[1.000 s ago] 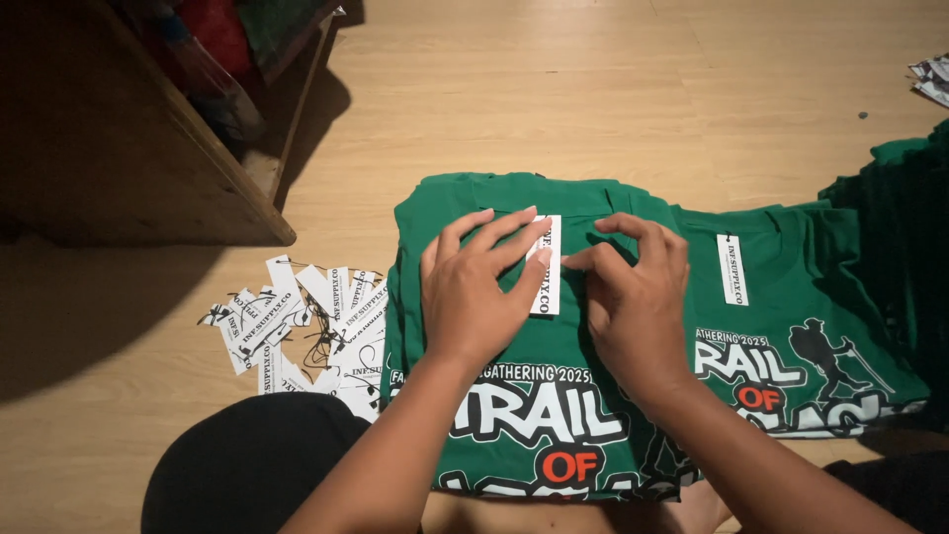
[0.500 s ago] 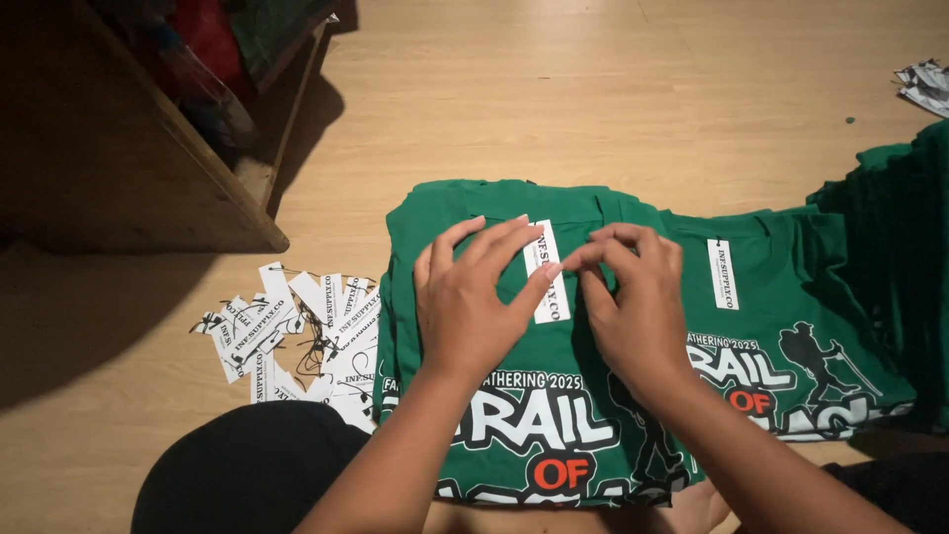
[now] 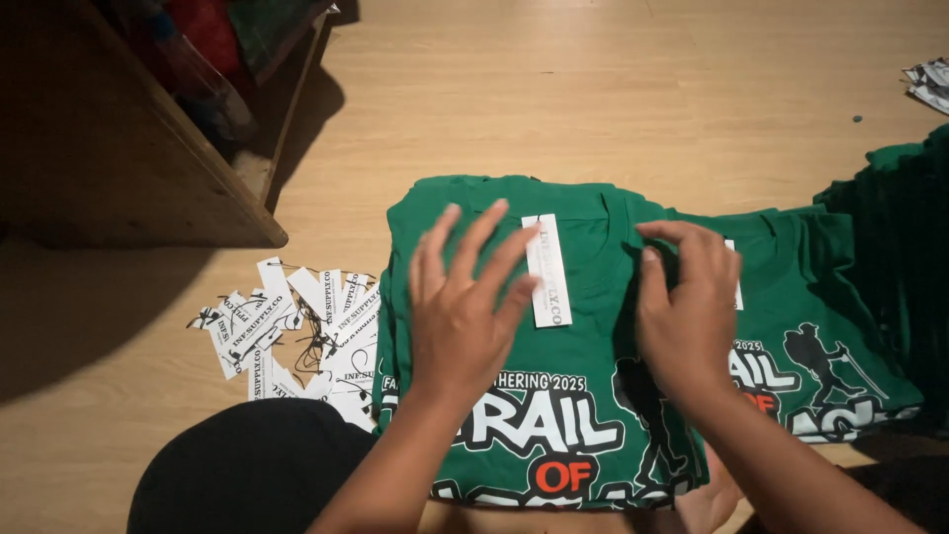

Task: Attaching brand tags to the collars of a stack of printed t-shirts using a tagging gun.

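One folded green shirt [image 3: 583, 396], white-tagged

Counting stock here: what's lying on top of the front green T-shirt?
A white paper tag and both hands: left hand, right hand. Anything under the palms is hidden.

The folded T-shirt [image 3: 554, 396] under the hands is deep green, printed with large white block letters outlined in black, one short word in orange-red, and a black hiker silhouette. The paper tag [image 3: 547, 270] lying on it is white with black lettering. A second T-shirt [image 3: 811, 326] beside it is the same green, with the same white, black and orange-red print. The loose tags [image 3: 287, 331] are white with black print and thin black strings. The floor [image 3: 613, 89] is pale yellowish wood-grain planks. The cabinet [image 3: 109, 148] is dark brown.
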